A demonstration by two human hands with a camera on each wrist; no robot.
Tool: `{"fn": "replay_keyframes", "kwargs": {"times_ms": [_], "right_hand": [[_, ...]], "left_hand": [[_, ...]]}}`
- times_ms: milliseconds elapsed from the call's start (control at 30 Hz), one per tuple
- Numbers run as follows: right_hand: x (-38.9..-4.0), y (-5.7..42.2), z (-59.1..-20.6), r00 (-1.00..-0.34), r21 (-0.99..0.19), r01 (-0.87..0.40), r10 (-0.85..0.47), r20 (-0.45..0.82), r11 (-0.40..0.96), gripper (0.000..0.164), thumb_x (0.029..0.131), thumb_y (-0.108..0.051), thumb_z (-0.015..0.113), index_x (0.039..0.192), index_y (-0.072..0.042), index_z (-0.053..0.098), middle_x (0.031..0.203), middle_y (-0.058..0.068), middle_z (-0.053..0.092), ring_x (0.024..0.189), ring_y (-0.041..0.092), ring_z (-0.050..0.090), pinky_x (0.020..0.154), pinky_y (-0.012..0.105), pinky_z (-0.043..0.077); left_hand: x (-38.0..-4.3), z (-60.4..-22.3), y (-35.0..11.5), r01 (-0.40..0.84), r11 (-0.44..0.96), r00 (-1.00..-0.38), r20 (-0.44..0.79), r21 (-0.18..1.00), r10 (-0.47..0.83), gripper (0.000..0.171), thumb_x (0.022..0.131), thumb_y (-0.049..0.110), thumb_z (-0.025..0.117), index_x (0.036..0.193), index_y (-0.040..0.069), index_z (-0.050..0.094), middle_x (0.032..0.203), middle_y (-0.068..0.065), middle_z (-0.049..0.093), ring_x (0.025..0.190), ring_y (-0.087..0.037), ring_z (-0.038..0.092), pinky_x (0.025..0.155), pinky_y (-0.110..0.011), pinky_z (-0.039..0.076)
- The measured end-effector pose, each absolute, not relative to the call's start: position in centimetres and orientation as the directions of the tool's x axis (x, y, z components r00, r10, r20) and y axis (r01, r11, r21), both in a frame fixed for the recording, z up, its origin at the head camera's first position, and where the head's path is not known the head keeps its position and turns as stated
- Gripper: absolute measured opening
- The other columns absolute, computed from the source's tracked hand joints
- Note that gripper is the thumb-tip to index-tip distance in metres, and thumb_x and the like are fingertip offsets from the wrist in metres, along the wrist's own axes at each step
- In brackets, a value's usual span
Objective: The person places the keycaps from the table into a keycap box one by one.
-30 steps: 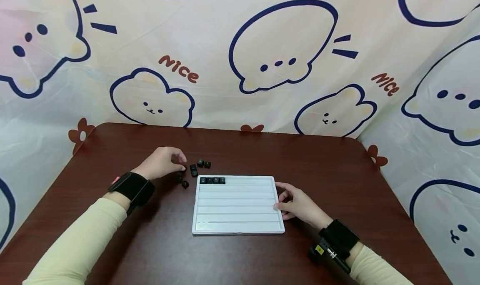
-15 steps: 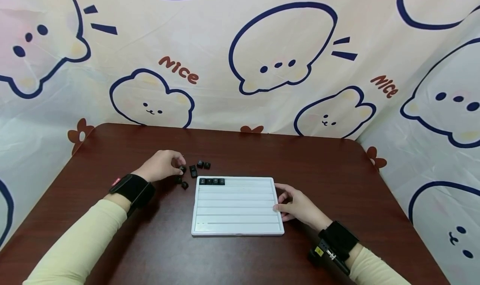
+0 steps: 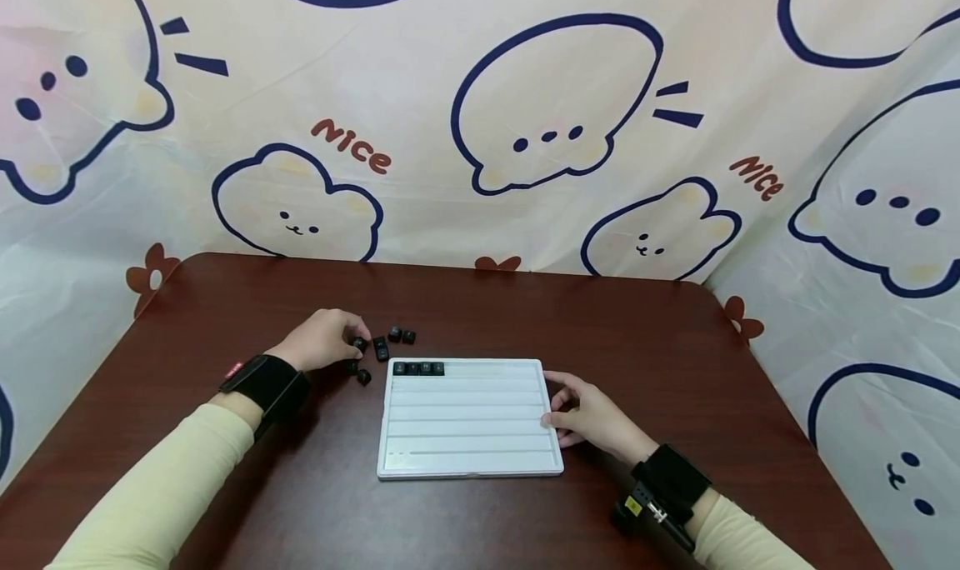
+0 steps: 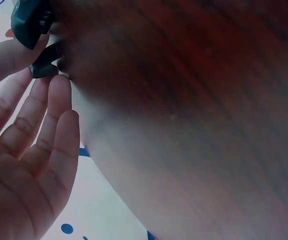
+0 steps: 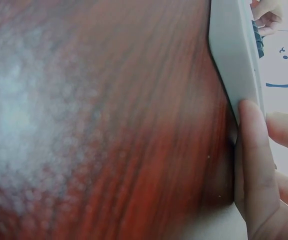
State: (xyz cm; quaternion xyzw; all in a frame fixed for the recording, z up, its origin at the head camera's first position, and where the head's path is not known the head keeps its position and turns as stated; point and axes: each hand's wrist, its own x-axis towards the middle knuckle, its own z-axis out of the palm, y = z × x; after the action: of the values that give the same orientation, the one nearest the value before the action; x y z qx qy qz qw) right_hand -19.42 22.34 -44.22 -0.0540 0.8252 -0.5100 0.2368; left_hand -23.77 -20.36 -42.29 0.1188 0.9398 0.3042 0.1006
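Note:
In the head view my left hand (image 3: 318,340) is at the loose black keycaps left of the white grooved board (image 3: 465,420), pinching a keycap (image 3: 360,344) between thumb and fingertips. The left wrist view shows that small black keycap (image 4: 45,61) by the thumb tip, with another dark keycap (image 4: 30,20) just beyond the thumb. A row of several black keycaps (image 3: 420,369) sits in the board's top groove, at its left end. My right hand (image 3: 596,412) grips the board's right edge, thumb on top; in the right wrist view its fingers (image 5: 256,155) lie along the white side.
Other loose keycaps lie near the left hand: a pair end to end (image 3: 381,349), two farther back (image 3: 402,335), and one in front (image 3: 363,377). The brown table (image 3: 480,520) ends at a printed curtain (image 3: 420,137) behind and at both sides.
The left hand has closed its thumb and fingertips on a keycap at the same spot. The head view has shifted slightly; the right hand keeps its grip on the board.

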Motion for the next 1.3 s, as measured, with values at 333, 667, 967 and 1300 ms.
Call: {"fn": "replay_keyframes", "kwargs": {"times_ms": [333, 667, 967, 1300], "right_hand": [[-19.6, 22.2, -44.2, -0.887, -0.862, 0.153, -0.318, -0.336, 0.484, 0.073, 0.090, 0.001, 0.076, 0.153, -0.001, 0.040, 0.099, 0.014, 0.051, 0.069, 0.021, 0.059, 0.060, 0.036, 0.059], [-19.5, 22.2, -43.8, -0.886, -0.851, 0.128, -0.326, -0.328, 0.510, 0.073, 0.091, 0.000, 0.076, 0.153, 0.000, 0.039, 0.100, 0.014, 0.052, 0.070, 0.021, 0.060, 0.060, 0.037, 0.059], [-19.5, 22.3, -44.0, -0.885, -0.855, 0.138, -0.325, -0.333, 0.500, 0.073, 0.091, 0.002, 0.075, 0.154, 0.000, 0.038, 0.100, 0.015, 0.052, 0.068, 0.020, 0.060, 0.060, 0.037, 0.059], [-19.4, 22.1, -44.1, -0.884, -0.853, 0.156, -0.314, -0.345, 0.497, 0.072, 0.091, 0.003, 0.075, 0.153, -0.001, 0.039, 0.101, 0.015, 0.052, 0.068, 0.021, 0.060, 0.062, 0.039, 0.060]], "left_hand": [[-23.7, -42.4, -20.6, 0.175, 0.791, -0.952, -0.103, 0.586, 0.287, 0.017, 0.091, 0.001, 0.075, 0.108, 0.003, 0.076, 0.109, -0.012, 0.072, 0.088, -0.024, 0.059, 0.080, -0.041, 0.052], [-23.3, -42.4, -20.7, 0.208, 0.799, -0.952, -0.070, 0.564, 0.298, 0.018, 0.090, -0.001, 0.074, 0.107, 0.004, 0.077, 0.110, -0.011, 0.073, 0.097, -0.026, 0.063, 0.086, -0.046, 0.053], [-22.9, -41.9, -20.8, 0.194, 0.816, -0.961, -0.060, 0.545, 0.268, 0.019, 0.091, 0.003, 0.075, 0.110, 0.005, 0.076, 0.109, -0.011, 0.073, 0.100, -0.026, 0.065, 0.090, -0.050, 0.053], [-21.9, -40.9, -19.8, 0.197, 0.820, -0.972, -0.002, 0.538, 0.235, 0.019, 0.090, 0.011, 0.080, 0.108, 0.007, 0.074, 0.097, -0.006, 0.072, 0.092, -0.025, 0.065, 0.082, -0.045, 0.056]]}}
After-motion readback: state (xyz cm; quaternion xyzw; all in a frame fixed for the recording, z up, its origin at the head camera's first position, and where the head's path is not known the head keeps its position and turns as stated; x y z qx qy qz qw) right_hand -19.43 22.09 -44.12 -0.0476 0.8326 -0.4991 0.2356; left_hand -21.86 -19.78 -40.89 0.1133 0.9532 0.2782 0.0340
